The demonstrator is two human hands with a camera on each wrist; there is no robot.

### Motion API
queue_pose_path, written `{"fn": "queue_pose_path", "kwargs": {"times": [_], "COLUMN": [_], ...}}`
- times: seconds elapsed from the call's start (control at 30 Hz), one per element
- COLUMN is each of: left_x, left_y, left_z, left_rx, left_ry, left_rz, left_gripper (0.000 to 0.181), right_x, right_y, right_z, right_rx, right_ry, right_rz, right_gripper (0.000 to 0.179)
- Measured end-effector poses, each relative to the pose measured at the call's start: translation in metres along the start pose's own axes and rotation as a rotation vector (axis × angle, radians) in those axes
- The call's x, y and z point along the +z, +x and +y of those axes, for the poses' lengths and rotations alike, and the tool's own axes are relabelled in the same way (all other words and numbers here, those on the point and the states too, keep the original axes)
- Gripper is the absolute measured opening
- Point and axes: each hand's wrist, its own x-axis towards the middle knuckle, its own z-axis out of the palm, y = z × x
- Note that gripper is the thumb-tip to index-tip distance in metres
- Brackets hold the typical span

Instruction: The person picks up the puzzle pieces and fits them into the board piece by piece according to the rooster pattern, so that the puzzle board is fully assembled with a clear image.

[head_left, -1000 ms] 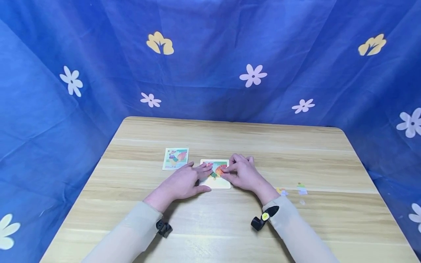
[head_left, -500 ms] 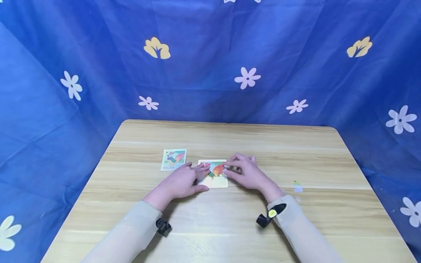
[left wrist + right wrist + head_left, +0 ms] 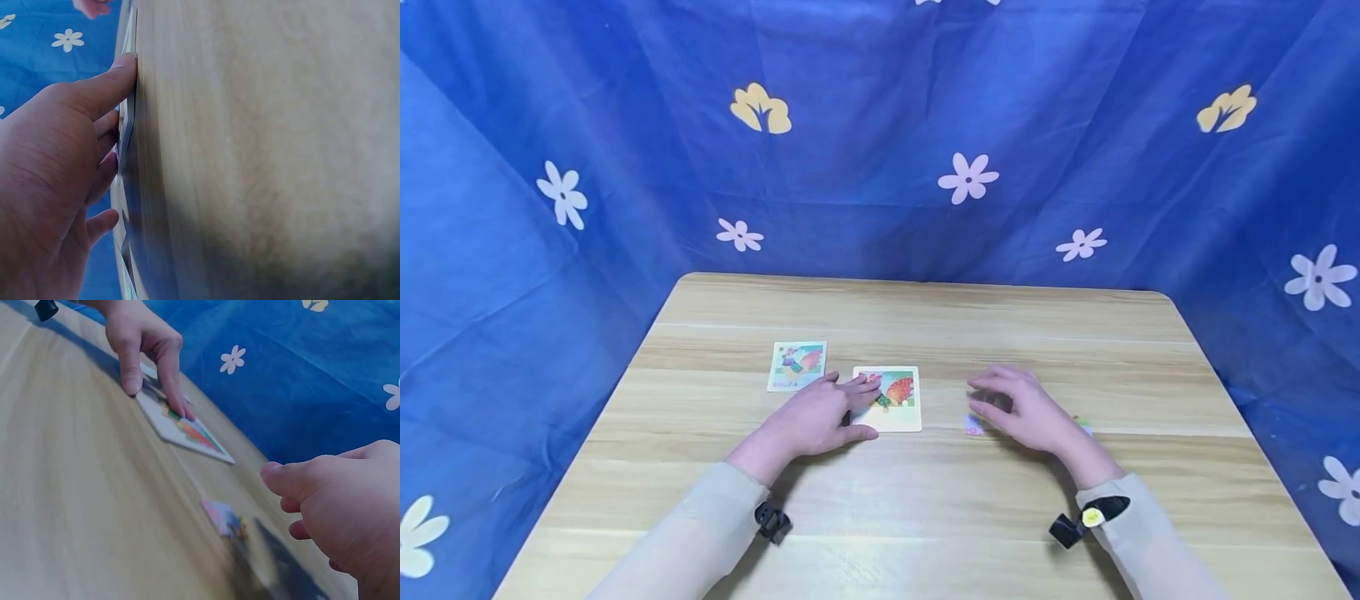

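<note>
My left hand (image 3: 816, 417) lies on a small white-rimmed puzzle board (image 3: 901, 419), fingers stretched over its left part and thumb at the lower edge. Colourful picture pieces, one with a red fan shape, fill the board's upper half; the lower half is bare cream. In the left wrist view the thumb (image 3: 115, 81) presses by the board's edge. Right of the board, my right hand (image 3: 1030, 408) hovers with loosely bent fingers, nothing between them. Just under its fingertips lies a purple-pink puzzle piece (image 3: 973, 426), which shows in the right wrist view as a small coloured piece (image 3: 217, 515).
A square picture card (image 3: 796, 362) lies behind the left hand on the wooden table (image 3: 910, 517). Another small puzzle piece (image 3: 1082, 422) shows partly behind the right wrist. A blue flowered curtain (image 3: 850, 167) hangs beyond the table's back edge.
My right hand has left the board's right side and moved right, over the loose pieces. The red-patterned piece stays on the board. The left hand has stayed in place.
</note>
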Motion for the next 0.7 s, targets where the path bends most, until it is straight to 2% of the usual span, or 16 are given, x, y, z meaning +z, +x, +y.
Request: {"fn": "queue_pose_path", "kwargs": {"times": [0.13, 0.33, 0.7], "left_x": [0.000, 0.001, 0.002], "left_y": [0.001, 0.001, 0.002], "left_z": [0.000, 0.000, -0.001], "left_rx": [0.003, 0.017, 0.039], "left_ry": [0.004, 0.028, 0.065], "left_rz": [0.006, 0.024, 0.035], "left_gripper": [0.073, 0.072, 0.072], "right_x": [0.001, 0.007, 0.014], "right_y": [-0.013, -0.025, -0.031], "right_z": [0.003, 0.001, 0.003], "right_rx": [0.011, 0.081, 0.106], "right_ry": [-0.047, -0.112, -0.120], "right_rz": [0.011, 0.023, 0.016], "right_gripper": [0.039, 0.045, 0.032]}}
